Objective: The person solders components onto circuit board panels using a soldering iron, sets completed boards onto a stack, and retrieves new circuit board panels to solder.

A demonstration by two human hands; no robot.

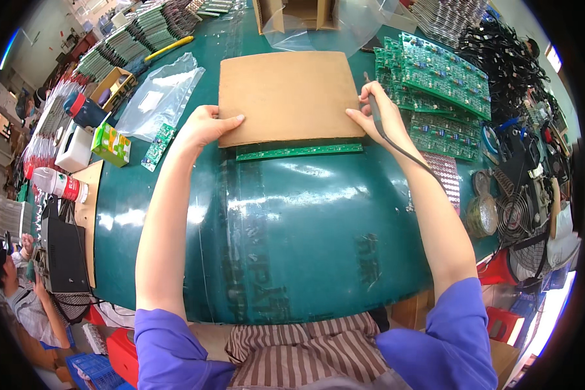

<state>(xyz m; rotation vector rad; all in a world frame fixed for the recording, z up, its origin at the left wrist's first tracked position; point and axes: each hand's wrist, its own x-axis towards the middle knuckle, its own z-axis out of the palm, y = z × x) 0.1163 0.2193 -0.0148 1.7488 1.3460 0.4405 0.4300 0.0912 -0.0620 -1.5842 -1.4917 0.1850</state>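
A brown cardboard sheet (286, 97) lies over a green circuit board, of which only the near strip (299, 151) shows. My left hand (205, 125) is closed on the sheet's left edge, thumb on top. At the right edge, my right hand (380, 114) pinches the sheet with its thumb. That same hand also holds a soldering iron (375, 109), its dark cable trailing along my forearm. The underside of the sheet and most of the board are hidden.
Stacked green circuit boards (442, 78) stand at the right, near a heap of black cables (500, 58). Left are a clear plastic bag (159, 97), a small board (157, 148), a green carton (112, 144) and a bottle (60, 184). An open cardboard box (266, 16) stands at the back.
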